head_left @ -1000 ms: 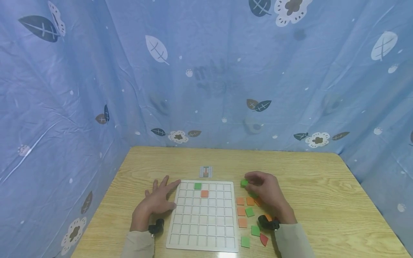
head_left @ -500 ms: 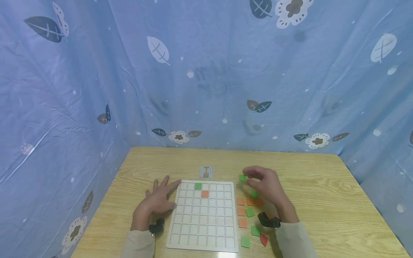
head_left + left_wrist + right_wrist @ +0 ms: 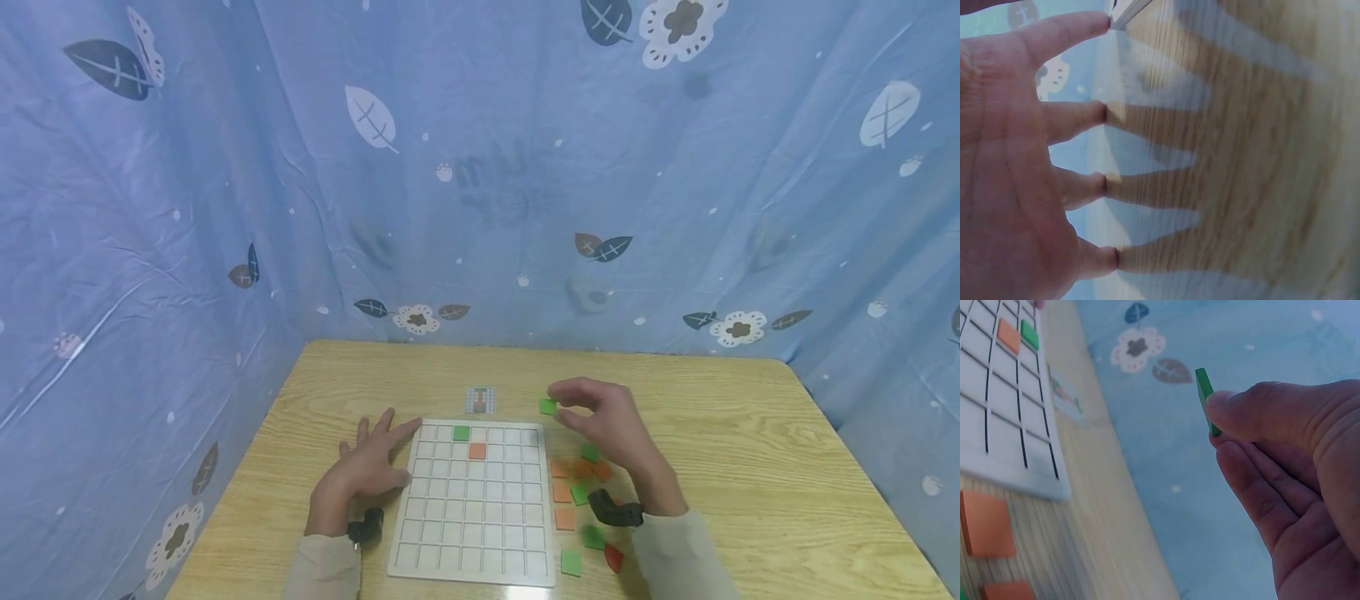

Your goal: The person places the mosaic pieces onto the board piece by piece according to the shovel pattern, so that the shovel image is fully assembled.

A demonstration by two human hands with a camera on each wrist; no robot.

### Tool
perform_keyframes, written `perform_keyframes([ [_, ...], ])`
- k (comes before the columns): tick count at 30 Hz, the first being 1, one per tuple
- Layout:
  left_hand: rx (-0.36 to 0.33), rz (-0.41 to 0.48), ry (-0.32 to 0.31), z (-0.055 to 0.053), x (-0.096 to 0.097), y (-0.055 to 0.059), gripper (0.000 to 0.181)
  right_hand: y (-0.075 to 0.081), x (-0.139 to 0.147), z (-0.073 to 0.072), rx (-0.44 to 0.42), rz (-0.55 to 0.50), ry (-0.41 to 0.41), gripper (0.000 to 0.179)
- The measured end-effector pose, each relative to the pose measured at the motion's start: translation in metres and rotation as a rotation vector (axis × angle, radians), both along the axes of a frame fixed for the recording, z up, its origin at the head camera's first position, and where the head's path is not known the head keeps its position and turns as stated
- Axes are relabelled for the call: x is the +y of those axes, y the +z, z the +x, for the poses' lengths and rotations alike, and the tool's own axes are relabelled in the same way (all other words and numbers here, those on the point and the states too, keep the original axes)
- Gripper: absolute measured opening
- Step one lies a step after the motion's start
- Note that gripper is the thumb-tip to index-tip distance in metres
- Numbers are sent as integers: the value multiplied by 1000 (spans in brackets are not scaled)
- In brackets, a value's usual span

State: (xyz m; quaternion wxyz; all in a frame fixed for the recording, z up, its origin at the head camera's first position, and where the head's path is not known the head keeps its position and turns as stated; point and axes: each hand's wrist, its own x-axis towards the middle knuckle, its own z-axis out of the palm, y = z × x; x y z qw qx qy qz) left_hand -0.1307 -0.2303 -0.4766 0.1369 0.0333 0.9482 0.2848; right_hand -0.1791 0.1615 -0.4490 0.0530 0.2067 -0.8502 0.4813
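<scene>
A white grid board (image 3: 480, 579) lies on the wooden table. One green square tile (image 3: 461, 433) sits in its top row, and an orange square tile (image 3: 477, 451) in the row below, one column to the right. My right hand (image 3: 609, 421) pinches another green tile (image 3: 1204, 400) between thumb and fingers, raised off the table near the board's far right corner. My left hand (image 3: 367, 467) rests with spread, straight fingers at the board's left edge. In the left wrist view its fingertips (image 3: 1099, 112) meet the table, and the forefinger touches the board's corner.
Right of the board lie loose orange tiles (image 3: 565, 519), green tiles (image 3: 571, 562) and a red quarter-round piece (image 3: 613, 557). Behind the board is a small card (image 3: 480, 400) with a printed grid pattern. A blue patterned curtain (image 3: 525, 167) surrounds the table's back and sides.
My right hand has carried the green tile up, away from the loose tiles, and leftward toward the board's far right corner. The left hand has stayed put.
</scene>
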Motion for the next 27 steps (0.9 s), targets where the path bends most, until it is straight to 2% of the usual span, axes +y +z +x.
perform_keyframes([
  [12,1,1,-2,0,-1,-1,93,0,-30,-1,-26,-29,46,32],
  [27,12,-1,-12,-1,-2,-2,93,-18,-66,-5,-122,-28,62,32],
])
